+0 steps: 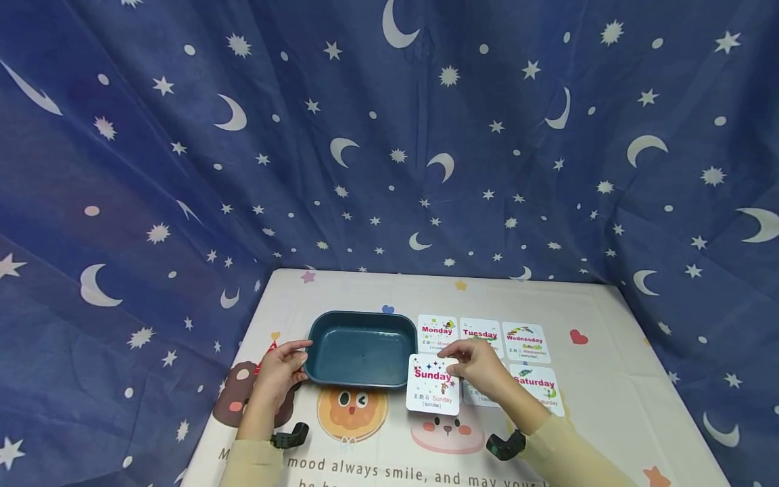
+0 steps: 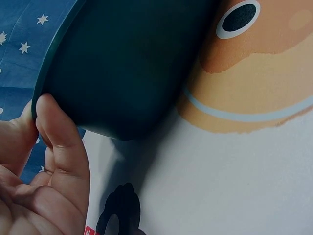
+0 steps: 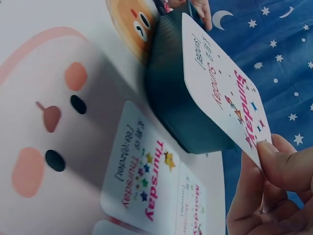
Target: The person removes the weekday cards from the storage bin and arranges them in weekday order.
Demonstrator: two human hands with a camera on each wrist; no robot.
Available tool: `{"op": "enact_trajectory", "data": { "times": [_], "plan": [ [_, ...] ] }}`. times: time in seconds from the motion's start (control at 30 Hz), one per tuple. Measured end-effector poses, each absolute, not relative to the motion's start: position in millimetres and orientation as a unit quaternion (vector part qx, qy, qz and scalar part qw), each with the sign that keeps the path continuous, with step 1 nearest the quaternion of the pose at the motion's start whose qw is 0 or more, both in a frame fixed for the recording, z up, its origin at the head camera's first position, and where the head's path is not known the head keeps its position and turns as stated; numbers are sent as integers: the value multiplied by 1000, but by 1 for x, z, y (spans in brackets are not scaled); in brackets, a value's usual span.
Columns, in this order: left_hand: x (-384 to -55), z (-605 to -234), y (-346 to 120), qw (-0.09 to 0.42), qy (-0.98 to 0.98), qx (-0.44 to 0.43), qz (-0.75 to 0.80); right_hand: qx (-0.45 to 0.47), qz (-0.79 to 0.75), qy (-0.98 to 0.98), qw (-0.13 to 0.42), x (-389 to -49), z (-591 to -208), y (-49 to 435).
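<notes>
My right hand point(image 1: 481, 368) pinches the Sunday card point(image 1: 433, 392) by its upper right corner. In the right wrist view that card point(image 3: 220, 88) is raised above the table, tilted, close beside the teal tray point(image 3: 171, 98). My left hand point(image 1: 276, 372) grips the left rim of the tray point(image 1: 365, 387), thumb on one side of the wall and fingers on the other, as the left wrist view shows. Nothing lies inside the tray. Below the raised card, the Thursday card point(image 3: 139, 171) lies flat on the table; in the head view it is hidden.
Right of the tray lie the Monday card point(image 1: 437, 329), Tuesday card point(image 1: 479, 331), Wednesday card point(image 1: 526, 341) and Saturday card point(image 1: 535, 389), with another partly covered by my right hand. A cartoon-printed cloth point(image 1: 602, 406) covers the table. Blue star-and-moon curtains point(image 1: 389, 135) hang behind and beside it.
</notes>
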State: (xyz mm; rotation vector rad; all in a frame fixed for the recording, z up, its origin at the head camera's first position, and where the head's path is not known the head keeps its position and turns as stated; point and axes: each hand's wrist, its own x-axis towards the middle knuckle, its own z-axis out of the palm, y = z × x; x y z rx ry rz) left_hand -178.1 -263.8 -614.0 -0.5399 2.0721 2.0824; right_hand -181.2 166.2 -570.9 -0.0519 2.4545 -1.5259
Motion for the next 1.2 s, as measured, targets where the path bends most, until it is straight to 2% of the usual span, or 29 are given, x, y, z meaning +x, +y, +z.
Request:
{"op": "enact_trajectory", "data": {
  "times": [0.43, 0.9, 1.1, 1.2],
  "plan": [
    [-179, -613, -263, 73, 692, -183, 695, -16, -520, 841, 149, -167, -591, 175],
    [-179, -613, -262, 68, 697, -185, 689, -18, -493, 858, 147, -147, -616, 173],
    [-179, -614, -262, 69, 697, -182, 690, -28, -471, 873, 125, -137, -618, 169],
    [-179, -614, -262, 69, 697, -184, 689, -27, -473, 870, 135, -132, -616, 168]
  ]
}}
